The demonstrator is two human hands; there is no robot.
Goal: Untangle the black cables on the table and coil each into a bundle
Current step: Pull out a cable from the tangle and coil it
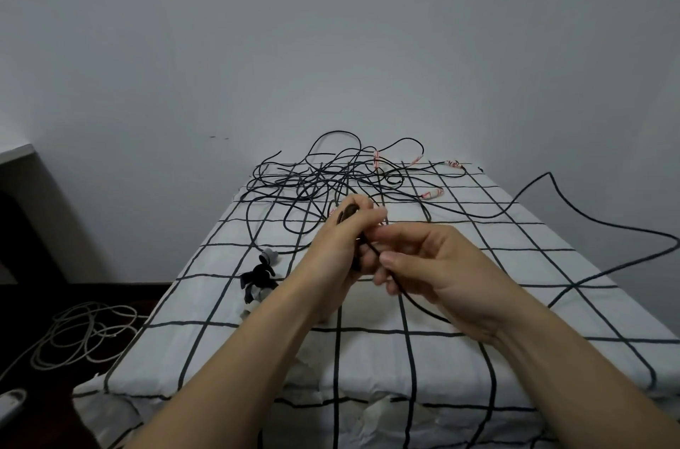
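The left hand point(338, 253) is curled round a small coil of thin black cable point(347, 215), with dark loops poking out above the fist. Just at three o'clock of it, the right hand point(441, 272) pinches the running strand point(401, 292) between thumb and forefinger, the other fingers loosely bent. From that pinch the strand drops towards five o'clock and is lost under the right wrist.

The cable is judged light, limp and a little springy, so turns are likely to pop open unless clamped. It is best taken a short way ahead of the coil, and it should not be hauled against a snag.

At nine o'clock of the hands, a small black-and-grey heap point(257, 279) lies on the white black-gridded cloth over the table point(220, 338); what it is cannot be made out. At eight o'clock, down on the floor, pale grey cord loops point(84, 334) are seen.

At twelve o'clock, by the far edge, the tangle of black cables point(323, 183) is spread, with red-and-white taped tags point(432, 194) on some ends. The crossings are too fine for the cables to be counted. A long black strand point(550, 174) swings out past the table at two o'clock; whether it is the one being held cannot be told.
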